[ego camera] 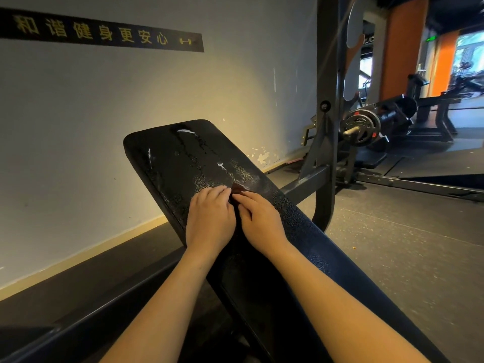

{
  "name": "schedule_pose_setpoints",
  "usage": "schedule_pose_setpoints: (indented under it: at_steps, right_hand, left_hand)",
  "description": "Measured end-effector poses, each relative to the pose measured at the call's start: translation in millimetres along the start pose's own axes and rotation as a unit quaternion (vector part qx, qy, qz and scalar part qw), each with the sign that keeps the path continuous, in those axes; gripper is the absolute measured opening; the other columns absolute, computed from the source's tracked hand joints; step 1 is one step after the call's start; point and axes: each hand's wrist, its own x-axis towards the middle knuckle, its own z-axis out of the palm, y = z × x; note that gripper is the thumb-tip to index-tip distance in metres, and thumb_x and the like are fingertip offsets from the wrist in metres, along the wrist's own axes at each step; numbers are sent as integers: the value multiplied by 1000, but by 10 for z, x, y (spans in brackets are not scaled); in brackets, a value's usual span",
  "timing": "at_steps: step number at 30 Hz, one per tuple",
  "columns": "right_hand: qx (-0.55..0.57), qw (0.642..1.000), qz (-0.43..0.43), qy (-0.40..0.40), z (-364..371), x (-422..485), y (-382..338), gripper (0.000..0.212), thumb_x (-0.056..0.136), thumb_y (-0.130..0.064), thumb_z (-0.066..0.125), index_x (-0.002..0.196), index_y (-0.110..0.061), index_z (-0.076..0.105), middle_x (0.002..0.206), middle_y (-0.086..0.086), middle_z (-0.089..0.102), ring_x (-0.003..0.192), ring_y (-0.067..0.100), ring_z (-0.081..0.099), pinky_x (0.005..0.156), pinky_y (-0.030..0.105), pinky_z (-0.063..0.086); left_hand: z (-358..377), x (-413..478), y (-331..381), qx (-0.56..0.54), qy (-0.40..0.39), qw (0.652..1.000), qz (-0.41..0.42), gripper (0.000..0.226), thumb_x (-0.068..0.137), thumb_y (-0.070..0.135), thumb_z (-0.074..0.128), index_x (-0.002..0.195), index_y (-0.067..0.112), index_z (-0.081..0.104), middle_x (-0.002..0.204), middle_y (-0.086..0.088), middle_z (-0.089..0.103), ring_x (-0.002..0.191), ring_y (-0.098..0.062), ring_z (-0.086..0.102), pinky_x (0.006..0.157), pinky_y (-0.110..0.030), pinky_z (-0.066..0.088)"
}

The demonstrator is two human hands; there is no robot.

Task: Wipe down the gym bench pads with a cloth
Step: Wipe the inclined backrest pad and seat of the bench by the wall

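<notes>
We see the cloth (237,190), a small dark reddish-brown piece, lying on the black pad (167,163) about halfway along its length, near the middle of its width. Only a little of it shows beyond the fingertips. The left hand (209,218) rests palm-down on the pad with its fingers bent and their tips at the cloth's left edge; we cannot tell whether it pinches the cloth or only touches it. The right hand (262,221) lies just beside it, palm-down, its fingers fairly straight and released, their tips pressing on the cloth's near edge. The two hands almost touch at the fingertips.

The pad slopes up and away from us, and wet streaks (222,166) shine on its far half. Behind it on the right a dark steel frame (327,100) stands upright, and beyond that a weight plate (360,128) sits on a bar. On the left is a pale wall (131,100) with a black strip (102,32) of yellow characters. The floor (392,244) is dark and speckled.
</notes>
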Motion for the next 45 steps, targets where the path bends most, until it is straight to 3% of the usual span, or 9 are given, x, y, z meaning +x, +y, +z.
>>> schedule_pose_setpoints:
  at_steps: [3, 8, 17, 23, 30, 36, 45]
  right_hand:
    - [-16, 1000, 8, -13, -59, 154, 133, 36, 104, -21, 46, 136, -23, 63, 143, -4, 55, 129, 17, 51, 108, 36, 44]
    - [-34, 991, 128, 5, -70, 431, 228, 41, 107, -26, 35, 144, -26, 54, 154, -4, 44, 140, 19, 41, 112, 40, 38]
    - [-20, 999, 20, -17, 39, 124, 58, 39, 104, -23, 43, 139, -28, 59, 146, -6, 53, 137, 14, 44, 112, 38, 40]
    - [-23, 994, 111, -8, 6, 513, 255, 42, 107, -29, 35, 145, -28, 52, 154, -6, 43, 142, 17, 38, 113, 40, 38]
    - [-21, 999, 31, -26, -2, 33, 128, 41, 103, -35, 49, 143, -31, 54, 149, -9, 47, 139, 10, 39, 113, 34, 38]
    - [-17, 996, 79, -25, -65, 295, 270, 46, 102, -44, 46, 147, -33, 47, 151, -10, 44, 137, 13, 42, 108, 41, 43]
    - [-28, 999, 17, -3, 57, -15, 109, 38, 104, -30, 49, 140, -28, 58, 145, -7, 53, 135, 14, 45, 110, 36, 41]
  left_hand:
    - [-2, 4, -29, 8, 0, 1000, 8, 45, 104, 25, 38, 145, 18, 53, 150, 3, 51, 140, -17, 39, 120, -39, 28]
    - [10, 7, -24, 5, -3, 1000, 5, 46, 101, 26, 42, 144, 16, 55, 147, 3, 53, 138, -17, 41, 119, -39, 30]
    - [14, -23, -21, 17, -9, 1000, 13, 46, 104, 26, 35, 146, 19, 51, 151, 2, 49, 141, -18, 39, 121, -41, 28]
    - [6, -25, -11, 42, -14, 999, 17, 48, 102, 29, 39, 147, 18, 51, 150, 4, 49, 140, -18, 39, 119, -40, 29]
    - [11, -34, -12, 32, -17, 999, 8, 49, 102, 31, 37, 149, 19, 48, 153, 3, 47, 143, -17, 36, 121, -41, 28]
    - [13, -43, -18, 38, -13, 999, 4, 49, 103, 33, 39, 149, 19, 48, 153, 4, 46, 143, -17, 35, 122, -41, 26]
    - [28, -49, -28, 34, -9, 999, 9, 48, 104, 32, 37, 149, 21, 47, 154, 4, 45, 144, -18, 35, 122, -40, 25]
